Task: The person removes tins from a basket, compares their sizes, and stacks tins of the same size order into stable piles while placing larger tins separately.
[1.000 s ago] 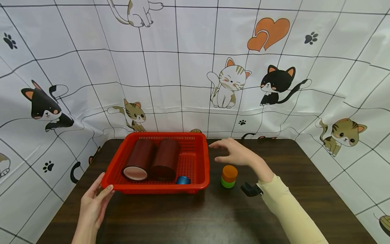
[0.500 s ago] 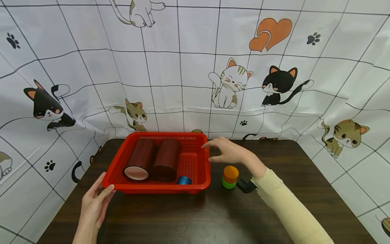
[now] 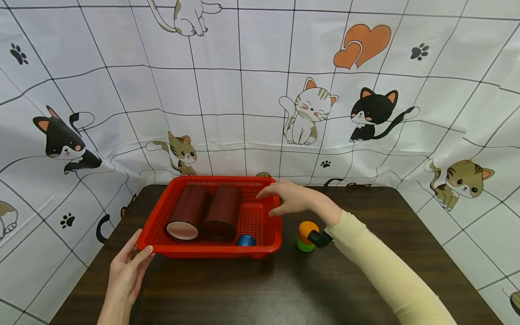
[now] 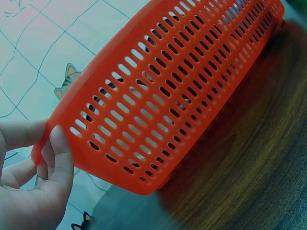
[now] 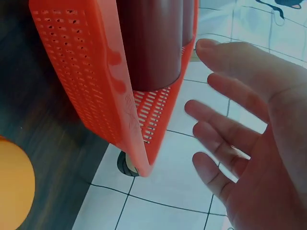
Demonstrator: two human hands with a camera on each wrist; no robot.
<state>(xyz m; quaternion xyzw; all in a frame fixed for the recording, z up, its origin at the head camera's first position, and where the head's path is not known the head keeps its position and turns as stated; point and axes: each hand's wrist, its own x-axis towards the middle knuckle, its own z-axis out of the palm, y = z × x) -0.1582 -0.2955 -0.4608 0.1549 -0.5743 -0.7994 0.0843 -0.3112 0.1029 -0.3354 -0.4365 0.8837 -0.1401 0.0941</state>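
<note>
My left hand grips the near left corner of a red plastic basket, thumb on the outside of the rim in the left wrist view. Inside the basket two dark brown cylinders lie side by side, the left one showing a pale pinkish end. A small blue round object sits at the basket's near right. My right hand hovers over the basket's right rim, its fingers spread and loosely bent with nothing between them. In the right wrist view those fingers are apart from the basket wall.
Right of the basket stands a small stack, an orange round piece over a green one, partly behind the black wrist device. Everything rests on a dark wooden table. A white cat-print sheet hangs around the back and sides.
My right hand has moved left, from beside the basket to over its right rim. The left hand keeps its grip on the corner, and the basket has stayed in place.
</note>
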